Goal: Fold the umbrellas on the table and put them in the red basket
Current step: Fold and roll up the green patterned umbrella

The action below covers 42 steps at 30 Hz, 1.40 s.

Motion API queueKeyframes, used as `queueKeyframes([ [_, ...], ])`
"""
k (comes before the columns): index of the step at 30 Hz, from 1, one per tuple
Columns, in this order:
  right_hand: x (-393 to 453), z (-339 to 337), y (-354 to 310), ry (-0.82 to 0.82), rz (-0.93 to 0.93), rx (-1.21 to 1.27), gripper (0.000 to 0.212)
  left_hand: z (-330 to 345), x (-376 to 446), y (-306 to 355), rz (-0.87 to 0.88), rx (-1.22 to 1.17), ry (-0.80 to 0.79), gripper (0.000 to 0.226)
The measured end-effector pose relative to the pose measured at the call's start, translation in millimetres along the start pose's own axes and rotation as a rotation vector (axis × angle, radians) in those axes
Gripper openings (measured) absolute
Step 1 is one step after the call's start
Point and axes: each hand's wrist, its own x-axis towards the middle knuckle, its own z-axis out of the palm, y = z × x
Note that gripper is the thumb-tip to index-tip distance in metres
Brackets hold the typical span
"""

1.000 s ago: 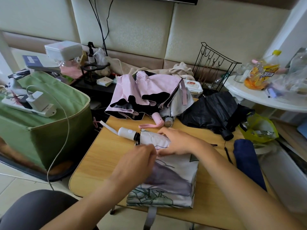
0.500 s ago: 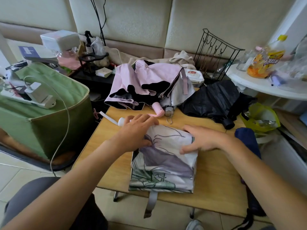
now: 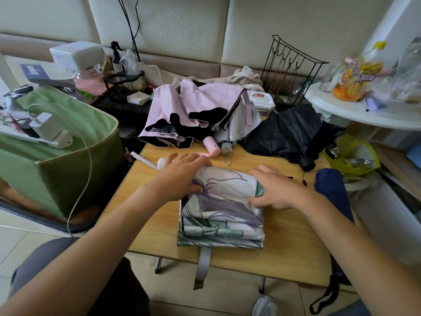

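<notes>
A white umbrella with a purple and green flower print point(image 3: 223, 215) lies in flat stacked folds on the wooden table point(image 3: 291, 245), its white handle point(image 3: 161, 162) pointing far left and its grey strap point(image 3: 202, 265) hanging over the near edge. My left hand point(image 3: 180, 176) lies flat on its upper left part, fingers straight. My right hand point(image 3: 273, 190) curls over the canopy's right edge, thumb and fingers round the top fold. A pink umbrella point(image 3: 193, 110) and a black umbrella point(image 3: 287, 133) lie loose at the far edge. A rolled navy umbrella point(image 3: 332, 195) lies right. No red basket shows.
A green fabric bin point(image 3: 57, 156) with a charger and cable on it stands left of the table. A black wire rack point(image 3: 291, 71) stands at the back. A white round table point(image 3: 364, 110) with bottles is at the right, a yellow bag point(image 3: 355, 156) below it.
My left hand moved from the umbrella's handle end onto the canopy, and my right hand slid to the right edge. The canopy now lies in more stacked folds.
</notes>
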Motion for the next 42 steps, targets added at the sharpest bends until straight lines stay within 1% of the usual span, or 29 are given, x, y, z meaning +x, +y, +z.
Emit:
queueKeyframes([
  [3,-2.4,2.8,-1.2,0.038,-0.029,0.013,0.075,-1.5,0.4,2.1,0.007,0.026,0.005,0.068],
  [6,-6.3,4.2,-3.8,0.066,-0.037,0.011,0.074,-3.8,0.0,5.8,0.033,0.102,0.001,0.072],
  [9,-4.9,3.9,-4.6,0.054,-0.025,0.03,0.073,-3.0,1.6,12.0,0.075,0.187,-0.028,0.085],
  [11,0.2,0.1,-5.8,0.016,-0.012,0.025,0.07,-6.1,4.9,16.8,0.086,0.193,-0.081,0.096],
  [13,7.1,-5.2,-9.4,-0.03,-0.003,-0.002,0.066,-11.1,10.8,21.0,0.084,0.175,-0.132,0.086],
  [15,14.8,-7.4,-15.8,-0.036,-0.019,-0.006,0.065,-14.3,16.2,22.9,0.083,0.172,-0.155,0.075],
  [16,17.7,-7.1,-19.8,-0.03,-0.029,0.005,0.066,-15.0,17.6,23.2,0.081,0.17,-0.163,0.073],
  [21,26.5,-3.2,-26.0,0.002,-0.049,0.009,0.068,-16.5,17.6,23.2,0.064,0.175,-0.213,0.075],
  [26,27.0,-4.9,-26.8,0.002,-0.063,0.008,0.078,-17.2,22.6,32.6,0.062,0.262,-0.261,0.072],
  [30,30.4,-9.7,-30.6,-0.018,-0.05,-0.014,0.069,-17.2,26.1,34.5,0.065,0.256,-0.308,0.075],
  [34,28.2,-15.8,-35.8,-0.029,-0.066,-0.018,0.059,-17.2,29.8,34.4,0.061,0.244,-0.297,0.074],
  [38,26.7,-14.4,-39.3,-0.02,-0.059,-0.05,0.062,-15.4,31.2,33.2,0.071,0.274,-0.27,0.078],
  [42,25.0,-13.4,-47.2,0.014,-0.036,-0.093,0.058,-13.5,24.6,37.8,0.081,0.308,-0.234,0.079],
])
